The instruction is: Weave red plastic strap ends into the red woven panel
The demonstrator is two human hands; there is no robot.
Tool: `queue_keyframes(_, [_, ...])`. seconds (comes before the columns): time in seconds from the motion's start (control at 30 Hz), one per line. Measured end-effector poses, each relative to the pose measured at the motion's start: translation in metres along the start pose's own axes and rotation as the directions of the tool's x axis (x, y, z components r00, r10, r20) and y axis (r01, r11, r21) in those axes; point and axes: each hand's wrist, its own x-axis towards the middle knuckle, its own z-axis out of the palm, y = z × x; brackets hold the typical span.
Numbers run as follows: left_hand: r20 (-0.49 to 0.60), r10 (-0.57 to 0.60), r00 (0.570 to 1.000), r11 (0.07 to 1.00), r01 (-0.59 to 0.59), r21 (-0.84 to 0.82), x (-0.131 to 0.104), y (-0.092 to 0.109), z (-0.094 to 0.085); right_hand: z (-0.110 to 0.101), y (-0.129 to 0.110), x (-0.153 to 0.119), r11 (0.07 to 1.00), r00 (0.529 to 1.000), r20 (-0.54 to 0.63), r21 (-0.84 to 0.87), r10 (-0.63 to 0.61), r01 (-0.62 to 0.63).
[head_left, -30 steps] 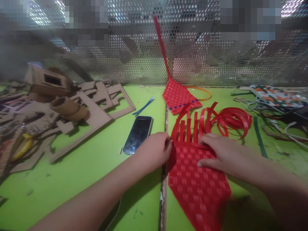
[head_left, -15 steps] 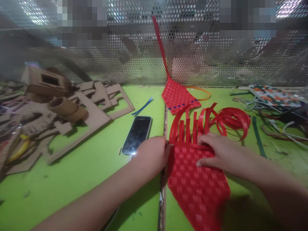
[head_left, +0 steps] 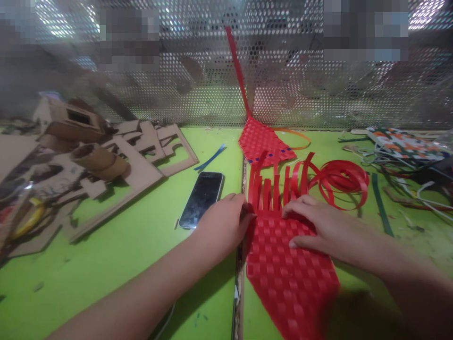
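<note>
A red woven strip mat (head_left: 283, 264) lies in front of me, narrowing to a point at the near end. Loose red strips (head_left: 267, 193) stand up from its far edge. At its far left corner my left hand (head_left: 226, 217) is closed, thumb and fingertips pinching a red strip at the edge. My right hand (head_left: 314, 222) rests on the mat's right side, fingertips on the far edge row and thumb spread apart on the weave. Joined to the right, a coil of red strip (head_left: 348, 177) lies on the table.
A phone (head_left: 201, 200) lies left of my left hand. Beyond the mat sits another red woven piece (head_left: 264, 141) against a perforated metal screen (head_left: 198, 94). Cardboard pieces (head_left: 141, 182) pile up at left; cables (head_left: 424, 189) and a multicoloured woven piece (head_left: 403, 141) are at right.
My right fingertips have slid left along the mat's far edge. The standing strips at the left look straighter, and the crosswise strip lies closer to the weave. My left hand has barely moved.
</note>
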Motion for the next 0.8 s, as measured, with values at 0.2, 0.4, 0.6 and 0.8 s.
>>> queue_keyframes(0.2, [0.007,0.124,0.992,0.99,-0.124,0.061,-0.002,0.005,-0.001,-0.002,-0.001,0.004,0.999,1.0,0.016,0.027,-0.025,0.025])
queue_keyframes(0.4, [0.141,0.237,0.961,0.929,-0.267,0.258,-0.007,0.011,-0.006,-0.001,0.0,0.003,1.0,1.0,0.014,0.014,0.014,-0.014])
queue_keyframes(0.6, [0.182,0.211,0.96,0.936,-0.252,0.244,-0.01,0.012,-0.008,0.0,-0.001,0.001,0.999,0.999,0.049,0.034,0.014,-0.016])
queue_keyframes(0.8, [0.187,0.207,0.96,0.95,-0.243,0.196,-0.008,0.01,-0.009,0.0,0.0,0.0,1.0,1.0,0.018,0.027,0.008,-0.009])
